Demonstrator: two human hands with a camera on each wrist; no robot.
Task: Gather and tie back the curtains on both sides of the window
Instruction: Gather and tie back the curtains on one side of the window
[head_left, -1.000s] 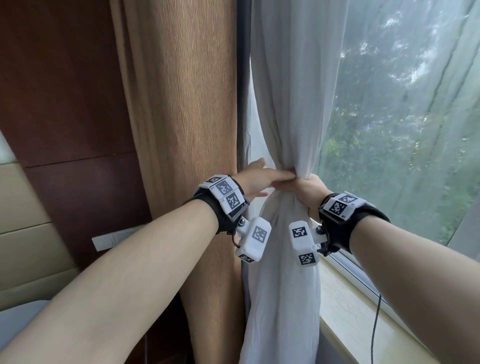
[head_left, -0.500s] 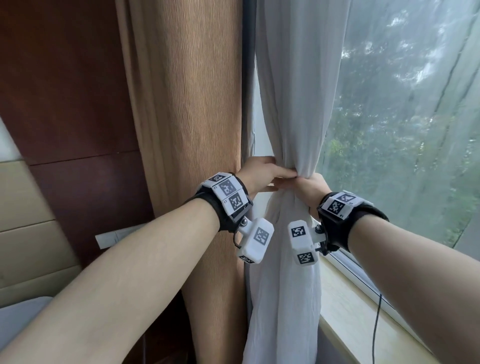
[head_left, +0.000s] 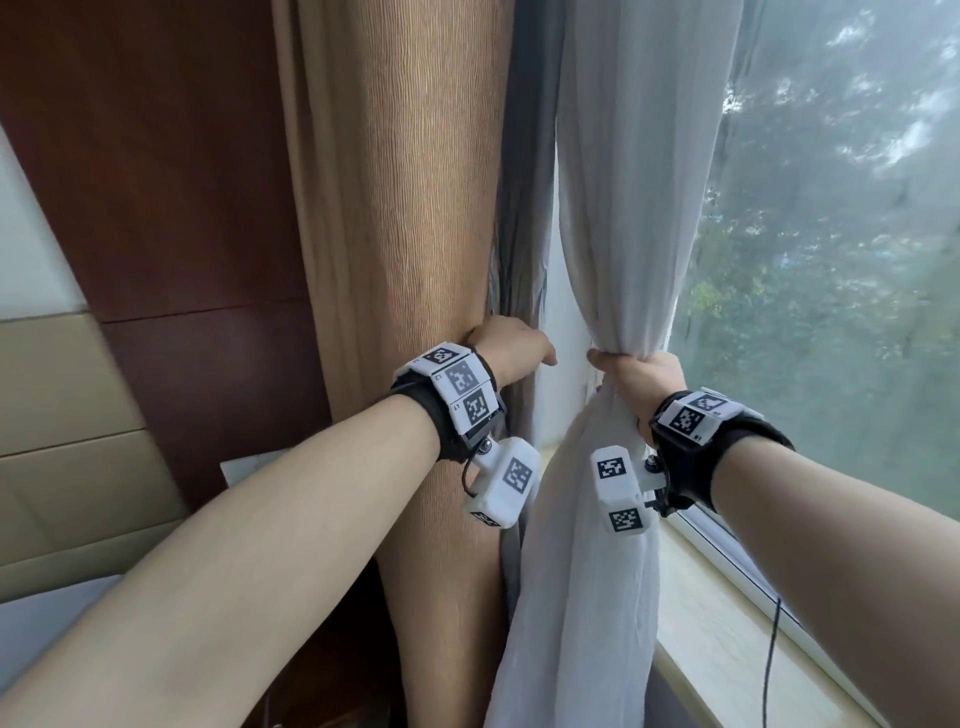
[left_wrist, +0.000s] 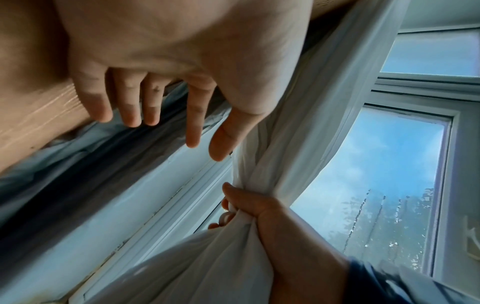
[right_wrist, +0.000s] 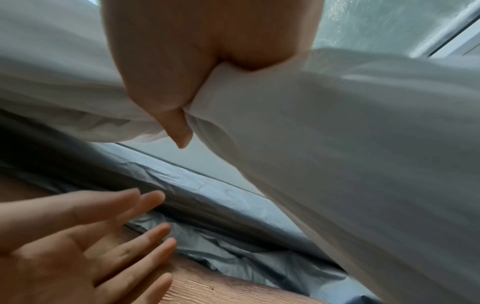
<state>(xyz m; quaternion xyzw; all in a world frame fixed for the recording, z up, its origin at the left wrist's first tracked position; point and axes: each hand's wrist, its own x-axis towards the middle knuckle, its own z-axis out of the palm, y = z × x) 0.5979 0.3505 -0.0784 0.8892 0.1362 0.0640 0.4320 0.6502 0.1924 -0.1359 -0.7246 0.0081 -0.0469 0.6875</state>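
Observation:
A white sheer curtain (head_left: 623, 208) hangs bunched at the window's left side. My right hand (head_left: 631, 376) grips it in a fist at mid height; the right wrist view shows the same fist (right_wrist: 182, 86) closed around the sheer fabric (right_wrist: 337, 144). A thick tan curtain (head_left: 415, 208) with a grey lining (head_left: 519, 234) hangs left of it. My left hand (head_left: 511, 351) reaches past the tan curtain's edge with fingers (left_wrist: 192, 123) spread and straight, holding nothing, a short gap away from the sheer bundle (left_wrist: 272, 154).
A pale window sill (head_left: 727, 623) runs below the glass (head_left: 831, 260), with a black cable (head_left: 769, 665) crossing it. Dark wood panelling (head_left: 156, 182) and padded beige wall panels (head_left: 62, 415) stand to the left. The white window frame (left_wrist: 182, 205) lies behind the curtains.
My left hand let go of the sheer bundle and moved left toward the tan curtain's edge, opening its fingers. My right hand kept its grip and shifted slightly right.

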